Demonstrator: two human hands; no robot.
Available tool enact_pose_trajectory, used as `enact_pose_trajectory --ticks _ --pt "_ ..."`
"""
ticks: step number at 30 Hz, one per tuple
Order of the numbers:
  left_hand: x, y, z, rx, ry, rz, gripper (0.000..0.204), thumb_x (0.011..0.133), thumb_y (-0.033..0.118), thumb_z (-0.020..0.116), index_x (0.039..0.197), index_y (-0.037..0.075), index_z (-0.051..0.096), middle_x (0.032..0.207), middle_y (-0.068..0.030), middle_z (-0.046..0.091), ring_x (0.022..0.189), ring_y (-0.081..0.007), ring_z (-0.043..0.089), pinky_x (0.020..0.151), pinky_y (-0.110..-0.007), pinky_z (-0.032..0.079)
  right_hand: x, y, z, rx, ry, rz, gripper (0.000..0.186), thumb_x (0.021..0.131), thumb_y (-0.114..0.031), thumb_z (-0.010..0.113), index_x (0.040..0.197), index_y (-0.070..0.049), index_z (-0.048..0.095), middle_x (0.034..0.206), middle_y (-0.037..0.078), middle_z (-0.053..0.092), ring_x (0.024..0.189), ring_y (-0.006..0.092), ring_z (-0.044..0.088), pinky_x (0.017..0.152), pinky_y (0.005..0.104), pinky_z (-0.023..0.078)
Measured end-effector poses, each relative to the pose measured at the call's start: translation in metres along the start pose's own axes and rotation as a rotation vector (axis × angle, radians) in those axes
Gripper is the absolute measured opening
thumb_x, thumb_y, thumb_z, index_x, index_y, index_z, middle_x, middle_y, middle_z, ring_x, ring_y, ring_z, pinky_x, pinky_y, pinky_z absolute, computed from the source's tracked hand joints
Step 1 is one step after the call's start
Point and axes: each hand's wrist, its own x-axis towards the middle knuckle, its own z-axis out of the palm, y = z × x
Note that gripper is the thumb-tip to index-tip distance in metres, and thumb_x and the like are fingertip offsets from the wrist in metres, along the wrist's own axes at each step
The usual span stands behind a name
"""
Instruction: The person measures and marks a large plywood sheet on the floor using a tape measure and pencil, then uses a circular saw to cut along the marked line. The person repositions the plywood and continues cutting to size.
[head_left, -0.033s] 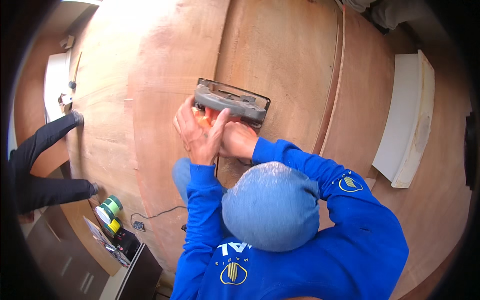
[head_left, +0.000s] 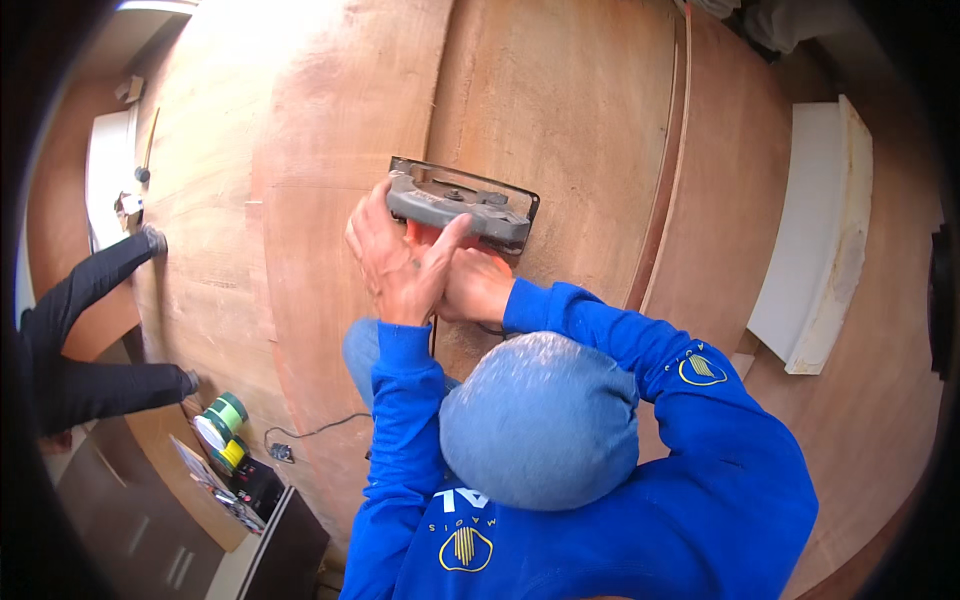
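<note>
A circular saw [head_left: 455,205] with a grey blade guard, an orange-red body and a black base plate rests on a plywood sheet [head_left: 560,130]. A dark straight line or gap in the wood runs away from the saw toward the far side. My left hand [head_left: 405,260] is wrapped round the saw's left part, its thumb raised against the guard. Beside it, my right hand [head_left: 477,285] grips the rear of the saw, its fingers partly hidden behind the left hand. Below both hands is my bent knee [head_left: 540,420] in blue jeans.
Another person's dark-trousered legs [head_left: 110,390] stand at the left. Near them are green and yellow cans [head_left: 222,425], a black box [head_left: 257,487] and a corded plug [head_left: 282,453]. A white panel [head_left: 810,230] lies at the right. A raised board edge [head_left: 668,190] runs between.
The saw and both hands sit slightly farther left and up in the picture. Less of the orange body shows between my hands. Both hands keep their hold.
</note>
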Motion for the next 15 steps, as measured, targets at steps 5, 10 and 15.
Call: enact_pose_trajectory --ticks 5,10,15 --pt "0.054 0.038 0.052 0.377 -0.269 0.087 0.104 0.066 0.058 0.09 0.146 0.008 0.046 0.144 -0.0179 0.05 0.147 -0.0388 0.034 0.11 -0.07 0.033 -0.004 0.025 0.03 -0.129 0.084 -0.28 0.035 0.085 -0.028 0.066 0.108 -0.003 0.073 0.122 0.027 0.068 0.121 0.0393 0.061 0.104 0.0516 0.046" --pt "0.067 0.042 0.073 0.526 -0.463 0.016 0.1 0.063 0.051 0.089 0.145 0.011 0.048 0.145 -0.0151 0.05 0.143 -0.0353 0.041 0.107 -0.071 0.034 0.005 0.036 0.042 0.218 0.261 -0.332 0.031 0.079 -0.033 0.072 0.093 -0.005 0.073 0.105 0.024 0.071 0.11 0.0423 0.063 0.099 0.0532 0.046" --pt "0.087 0.019 0.062 0.478 -0.348 -0.01 0.086 0.067 0.053 0.083 0.137 0.009 0.056 0.136 -0.019 0.059 0.13 -0.035 0.056 0.103 -0.069 0.039 0.013 0.025 -0.017 -0.151 0.038 -0.203 0.028 0.064 -0.03 0.079 0.067 -0.003 0.071 0.082 0.022 0.072 0.081 0.0419 0.07 0.073 0.053 0.054"
